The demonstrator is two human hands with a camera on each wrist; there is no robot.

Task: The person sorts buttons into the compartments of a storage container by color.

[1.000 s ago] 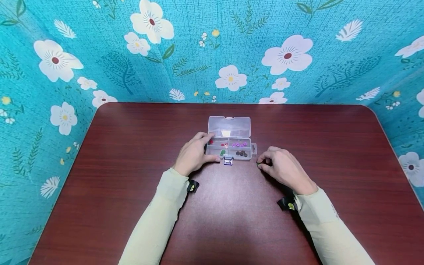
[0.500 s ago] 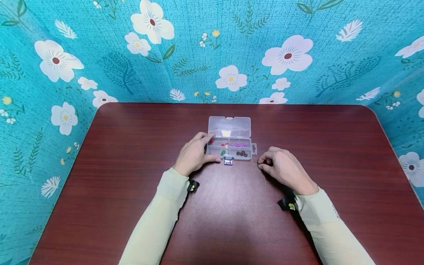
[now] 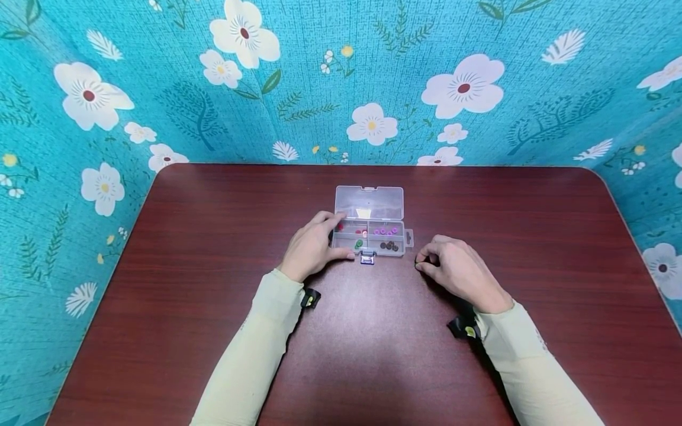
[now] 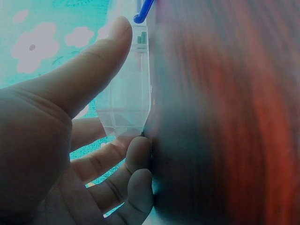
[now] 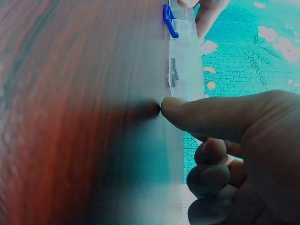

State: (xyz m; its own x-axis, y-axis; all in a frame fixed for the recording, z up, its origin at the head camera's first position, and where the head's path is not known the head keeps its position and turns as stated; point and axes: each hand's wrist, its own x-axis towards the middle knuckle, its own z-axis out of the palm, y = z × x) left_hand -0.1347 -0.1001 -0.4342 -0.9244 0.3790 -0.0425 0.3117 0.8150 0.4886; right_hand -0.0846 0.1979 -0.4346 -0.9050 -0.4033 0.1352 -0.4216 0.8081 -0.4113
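My left hand (image 3: 309, 248) grips the left end of a clear plastic compartment box (image 3: 343, 245), thumb along its front and fingers round the end. Its lid (image 3: 383, 202) stands open at the back; a blue latch (image 3: 367, 258) hangs at the front. In its compartments lie red pieces (image 3: 358, 232), purple rings (image 3: 385, 231), green pieces (image 3: 359, 243) and dark brown pieces (image 3: 389, 246). Right of the box, my right hand (image 3: 458, 269) pinches a small green piece (image 3: 416, 264) between thumb and forefinger, down at the table; the fingers mostly hide it.
The dark red-brown wooden table (image 3: 362, 343) runs up to a turquoise flowered cloth (image 3: 319, 89) behind and at both sides. From the box's right end sticks out a clear hanging tab (image 3: 409, 238), close to the right hand.
The right hand has shifted very slightly to the right, still at the table with the green piece. The left hand and the box have stayed in place.
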